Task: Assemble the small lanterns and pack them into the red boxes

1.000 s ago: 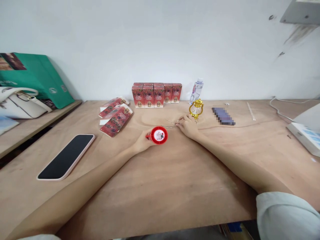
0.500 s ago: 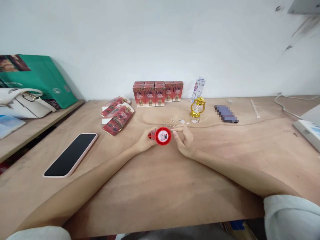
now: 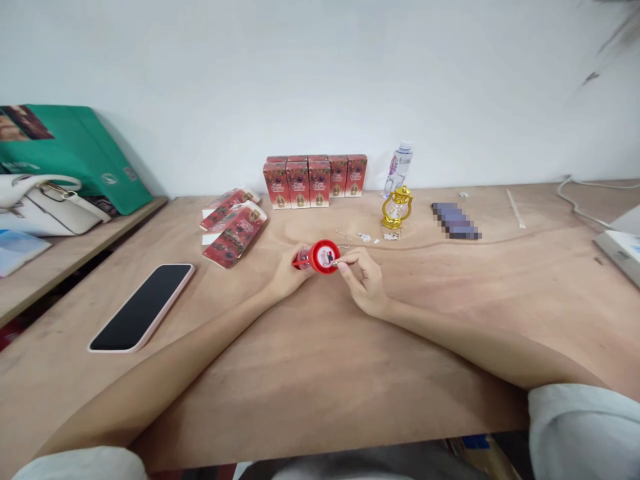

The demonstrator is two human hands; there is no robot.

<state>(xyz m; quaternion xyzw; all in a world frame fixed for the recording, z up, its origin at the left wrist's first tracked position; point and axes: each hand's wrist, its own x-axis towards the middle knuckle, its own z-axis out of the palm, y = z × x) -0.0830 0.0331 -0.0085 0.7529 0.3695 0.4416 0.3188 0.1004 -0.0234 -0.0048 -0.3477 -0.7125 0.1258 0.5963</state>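
My left hand (image 3: 290,275) is wrapped round a small red lantern (image 3: 317,258), which lies on its side with its round base facing me. Inside the base's red rim shows a white disc with a printed picture. At the rim's right edge, my right hand (image 3: 367,283) pinches something small between thumb and forefinger; it is too small to make out. Behind my right hand a gold lantern (image 3: 397,208) stands upright, with small white scraps (image 3: 367,237) near it. Thin metal pieces (image 3: 344,235) lie just beyond the red lantern.
Red printed boxes (image 3: 299,185) stand in rows by the wall, flattened ones (image 3: 235,235) to their left. A bottle (image 3: 399,168), a blurred bluish object (image 3: 456,221) and a white cable (image 3: 575,207) are at the back right. A phone (image 3: 143,308) lies left; bags (image 3: 95,160) beyond.
The red lantern has turned, showing more of its side. My right fingers have moved in from beside the rim onto its right edge. The camera view has shifted slightly.
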